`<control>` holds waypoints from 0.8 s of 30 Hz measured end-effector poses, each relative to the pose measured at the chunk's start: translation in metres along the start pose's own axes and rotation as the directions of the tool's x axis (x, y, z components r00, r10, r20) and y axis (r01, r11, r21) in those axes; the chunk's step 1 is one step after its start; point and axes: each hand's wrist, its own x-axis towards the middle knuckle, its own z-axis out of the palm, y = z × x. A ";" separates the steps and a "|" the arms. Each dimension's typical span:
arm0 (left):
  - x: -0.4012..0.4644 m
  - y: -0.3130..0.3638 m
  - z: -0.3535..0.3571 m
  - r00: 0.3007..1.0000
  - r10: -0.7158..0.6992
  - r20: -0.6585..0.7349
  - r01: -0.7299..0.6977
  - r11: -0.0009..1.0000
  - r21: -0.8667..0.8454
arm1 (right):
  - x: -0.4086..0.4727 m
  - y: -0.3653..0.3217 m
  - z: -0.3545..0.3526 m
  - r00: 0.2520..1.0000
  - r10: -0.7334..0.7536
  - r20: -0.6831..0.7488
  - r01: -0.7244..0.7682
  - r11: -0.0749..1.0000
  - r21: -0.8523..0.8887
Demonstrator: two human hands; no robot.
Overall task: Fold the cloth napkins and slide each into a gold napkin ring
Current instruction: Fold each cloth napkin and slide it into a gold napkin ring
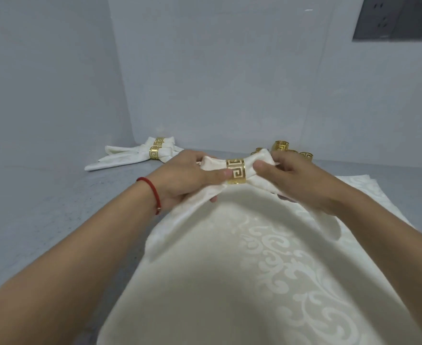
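Both hands' grip on napkin (229, 257), ring (235, 171) between thumbs, seemingly

Cream scroll-patterned napkin (267, 257), gold key-fret ring (235, 171), red wrist cord (152, 192), speckled grey table (43, 207).

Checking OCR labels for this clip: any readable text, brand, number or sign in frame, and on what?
None readable.
gold napkin ring on the held napkin: cut-out key pattern only, no letters.
rings on the finished napkins: same pattern.
dark wall panel: socket holes, no legible marking.
red wrist cord: plain.
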 end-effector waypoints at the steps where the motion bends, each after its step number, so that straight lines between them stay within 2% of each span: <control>1: -0.008 0.005 -0.002 0.999 -0.018 0.037 0.019 1.000 -0.007 | -0.008 -0.005 -0.002 0.999 0.016 0.037 -0.016 1.000 -0.008; 3: -0.022 0.009 -0.004 0.994 -0.045 0.095 0.039 0.997 0.067 | -0.026 -0.012 -0.001 0.995 0.055 0.089 -0.049 0.996 -0.069; 7: -0.047 -0.008 0.005 0.973 -0.147 0.180 0.103 0.966 0.237 | -0.054 0.002 0.014 0.966 0.223 0.128 -0.188 0.953 -0.238; 10: -0.060 -0.033 0.016 0.959 -0.201 0.200 0.137 0.946 0.293 | -0.072 0.017 0.033 0.954 0.254 0.159 -0.186 0.918 -0.349; 15: -0.072 -0.046 0.025 0.968 -0.195 0.159 0.109 0.895 0.433 | -0.081 0.019 0.047 0.946 0.289 0.147 -0.182 0.849 -0.496; 21: -0.073 -0.045 0.014 0.991 -0.127 0.051 0.061 0.744 0.665 | -0.087 0.009 0.044 0.944 0.303 0.132 -0.185 0.816 -0.548; 24: -0.075 -0.050 0.007 0.990 -0.136 0.024 0.096 0.801 0.591 | -0.088 0.008 0.038 0.953 0.291 0.083 -0.175 0.754 -0.633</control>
